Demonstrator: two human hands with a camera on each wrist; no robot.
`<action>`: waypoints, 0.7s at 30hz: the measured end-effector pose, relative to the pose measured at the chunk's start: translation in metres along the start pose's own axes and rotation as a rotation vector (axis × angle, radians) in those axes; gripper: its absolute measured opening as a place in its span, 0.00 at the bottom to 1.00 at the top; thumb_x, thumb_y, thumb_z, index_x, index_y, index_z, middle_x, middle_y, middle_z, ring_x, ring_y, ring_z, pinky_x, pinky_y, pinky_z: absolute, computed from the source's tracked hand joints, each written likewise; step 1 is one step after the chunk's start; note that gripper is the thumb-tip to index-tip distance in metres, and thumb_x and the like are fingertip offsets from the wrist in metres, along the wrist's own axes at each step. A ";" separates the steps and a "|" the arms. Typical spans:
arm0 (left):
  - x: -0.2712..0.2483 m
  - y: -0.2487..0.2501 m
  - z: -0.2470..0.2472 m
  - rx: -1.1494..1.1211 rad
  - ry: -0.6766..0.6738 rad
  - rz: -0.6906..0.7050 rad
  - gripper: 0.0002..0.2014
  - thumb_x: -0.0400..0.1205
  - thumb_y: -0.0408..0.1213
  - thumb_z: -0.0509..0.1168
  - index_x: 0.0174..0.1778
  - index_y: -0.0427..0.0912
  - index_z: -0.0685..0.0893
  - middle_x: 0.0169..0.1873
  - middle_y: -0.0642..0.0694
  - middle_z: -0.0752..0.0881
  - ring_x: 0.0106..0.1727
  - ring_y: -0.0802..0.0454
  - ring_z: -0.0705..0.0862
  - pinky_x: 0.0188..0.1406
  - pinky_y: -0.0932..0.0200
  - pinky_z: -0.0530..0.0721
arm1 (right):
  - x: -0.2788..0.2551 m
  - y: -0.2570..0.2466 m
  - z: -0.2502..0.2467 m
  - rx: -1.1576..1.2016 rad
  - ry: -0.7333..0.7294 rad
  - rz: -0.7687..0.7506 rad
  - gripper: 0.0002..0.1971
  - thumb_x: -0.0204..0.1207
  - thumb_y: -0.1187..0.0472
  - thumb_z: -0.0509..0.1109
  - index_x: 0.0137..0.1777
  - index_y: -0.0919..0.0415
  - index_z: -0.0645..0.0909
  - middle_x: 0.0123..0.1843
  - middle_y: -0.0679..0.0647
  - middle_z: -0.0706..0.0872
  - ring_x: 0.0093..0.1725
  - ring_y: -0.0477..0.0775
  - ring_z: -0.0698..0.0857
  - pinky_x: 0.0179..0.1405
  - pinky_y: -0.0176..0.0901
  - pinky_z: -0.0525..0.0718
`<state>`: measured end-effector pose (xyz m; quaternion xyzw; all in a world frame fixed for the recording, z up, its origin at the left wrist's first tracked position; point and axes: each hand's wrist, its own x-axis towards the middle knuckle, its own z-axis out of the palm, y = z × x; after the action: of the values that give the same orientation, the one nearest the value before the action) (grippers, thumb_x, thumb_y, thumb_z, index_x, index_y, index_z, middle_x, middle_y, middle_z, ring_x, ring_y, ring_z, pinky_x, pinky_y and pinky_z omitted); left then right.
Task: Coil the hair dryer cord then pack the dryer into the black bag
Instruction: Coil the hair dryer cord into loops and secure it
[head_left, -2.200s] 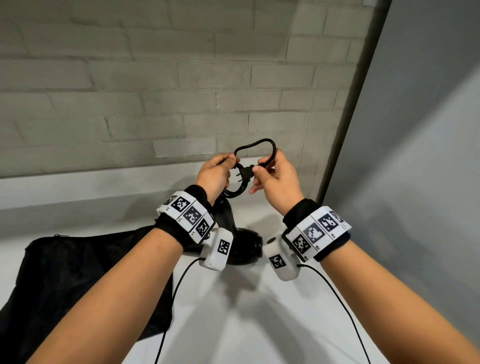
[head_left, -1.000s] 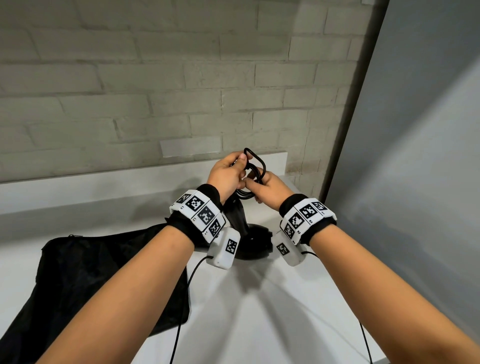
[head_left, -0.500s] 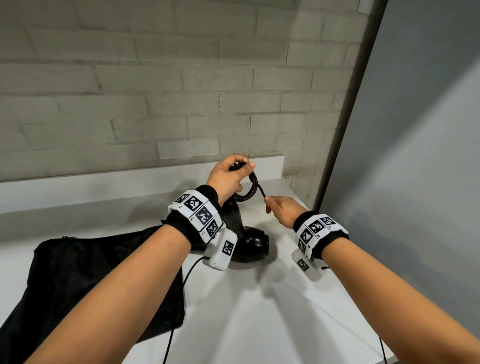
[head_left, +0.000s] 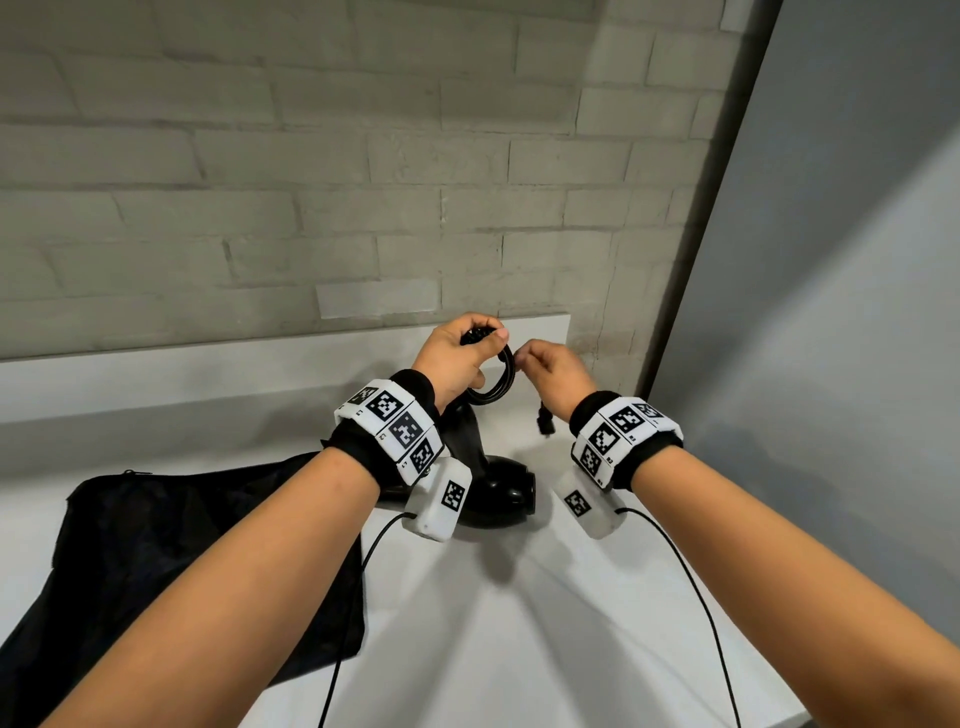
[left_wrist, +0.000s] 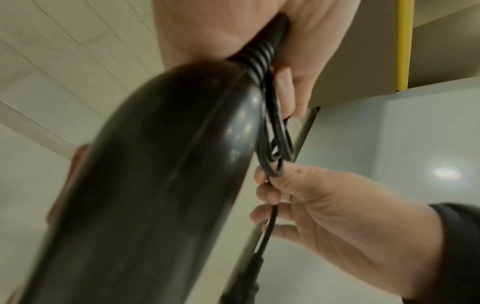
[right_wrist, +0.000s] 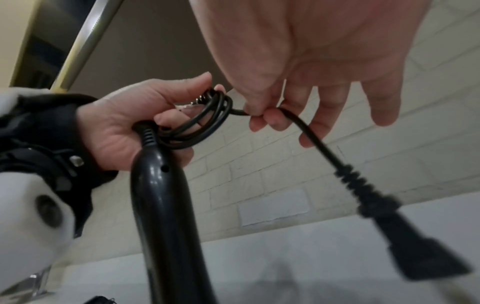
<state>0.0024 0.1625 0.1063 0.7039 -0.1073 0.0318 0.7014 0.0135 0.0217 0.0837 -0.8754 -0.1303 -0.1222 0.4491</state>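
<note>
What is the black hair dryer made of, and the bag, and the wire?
Hair dryer: looks like hard, glossy plastic, since lights reflect off it.
Black bag: seems soft matte cloth; it lies limp and creased.
Cord: probably rubbery plastic coating, smooth with a slight sheen, bending easily into loops.

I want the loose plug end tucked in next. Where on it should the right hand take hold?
Probably the ribbed collar just above the plug, from the side: the plug hangs free below the right hand, which pinches the cord higher up. The left hand holds the coil at the dryer handle.
</note>
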 end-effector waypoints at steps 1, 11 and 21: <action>-0.001 0.000 0.000 -0.001 -0.001 -0.004 0.07 0.80 0.35 0.66 0.36 0.48 0.80 0.25 0.52 0.72 0.14 0.62 0.66 0.14 0.73 0.65 | 0.003 -0.003 -0.002 -0.030 0.020 -0.001 0.13 0.80 0.66 0.59 0.35 0.55 0.77 0.25 0.41 0.71 0.23 0.36 0.72 0.22 0.21 0.69; -0.005 0.006 -0.001 0.074 -0.107 -0.091 0.13 0.80 0.35 0.66 0.60 0.41 0.80 0.29 0.49 0.70 0.24 0.57 0.66 0.13 0.71 0.66 | 0.011 -0.035 -0.008 -0.081 0.214 -0.141 0.10 0.78 0.67 0.61 0.46 0.70 0.83 0.44 0.62 0.84 0.44 0.51 0.78 0.45 0.37 0.73; -0.006 0.001 -0.003 0.035 0.048 -0.046 0.07 0.81 0.38 0.64 0.51 0.41 0.84 0.33 0.51 0.76 0.35 0.57 0.72 0.14 0.73 0.69 | -0.015 -0.031 -0.003 0.005 0.224 -0.204 0.10 0.80 0.63 0.61 0.43 0.65 0.82 0.27 0.42 0.75 0.26 0.34 0.76 0.29 0.21 0.71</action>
<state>-0.0035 0.1657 0.1064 0.7176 -0.0737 0.0342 0.6917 -0.0111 0.0346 0.1034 -0.8374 -0.1678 -0.2637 0.4485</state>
